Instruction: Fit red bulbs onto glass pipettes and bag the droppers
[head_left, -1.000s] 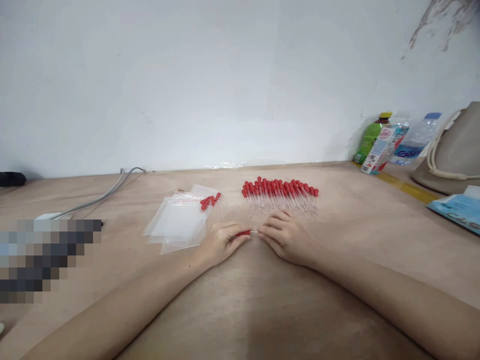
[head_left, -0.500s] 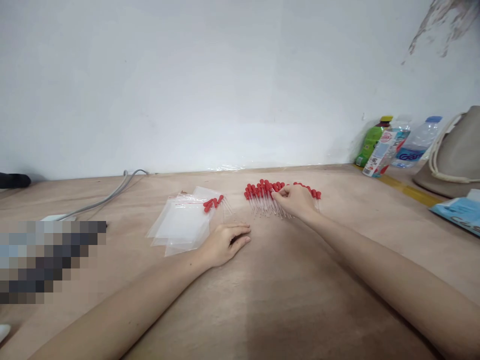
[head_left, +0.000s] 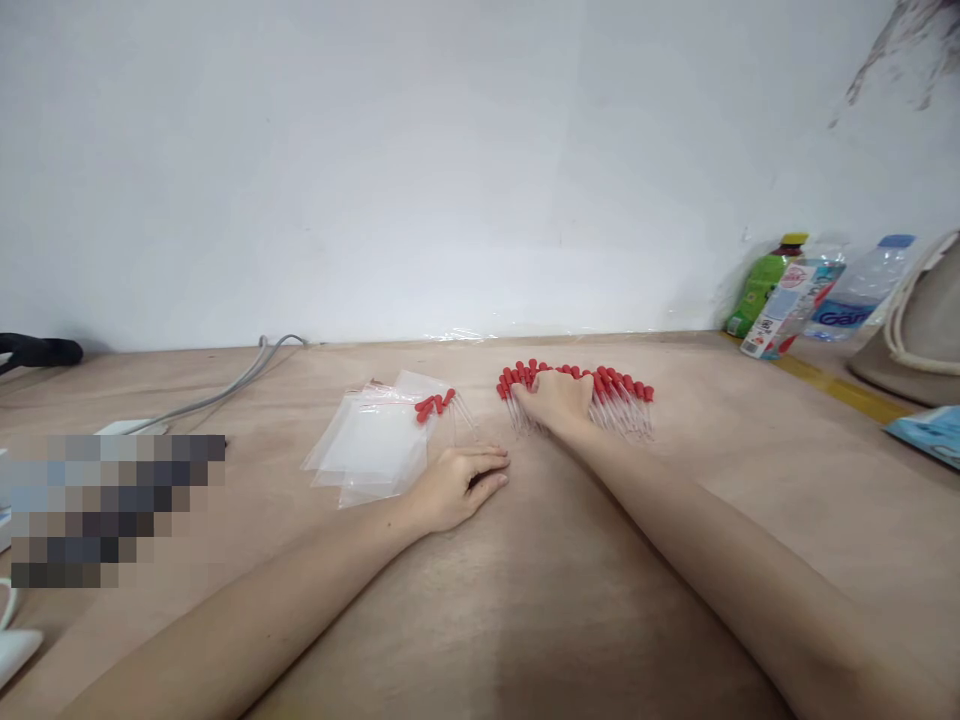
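A row of several glass droppers with red bulbs (head_left: 622, 395) lies near the back of the wooden table (head_left: 525, 600). My right hand (head_left: 555, 400) rests on the left half of that row, fingers curled down among the droppers. My left hand (head_left: 457, 485) lies on its side on the table, fingers stretched out to the right, and I see nothing in it. It sits just right of a stack of clear zip bags (head_left: 367, 450). Three droppers (head_left: 435, 404) lie on the far corner of the bags.
A grey cable (head_left: 217, 392) runs along the back left to a white box. Bottles (head_left: 795, 290) stand at the back right beside a beige bag (head_left: 930, 320) and a blue pack (head_left: 930, 435). A black object (head_left: 37, 350) is at far left.
A second ago both hands held one dropper between them. My right hand has since reached back onto the dropper row. My left hand has stayed put and flattened.
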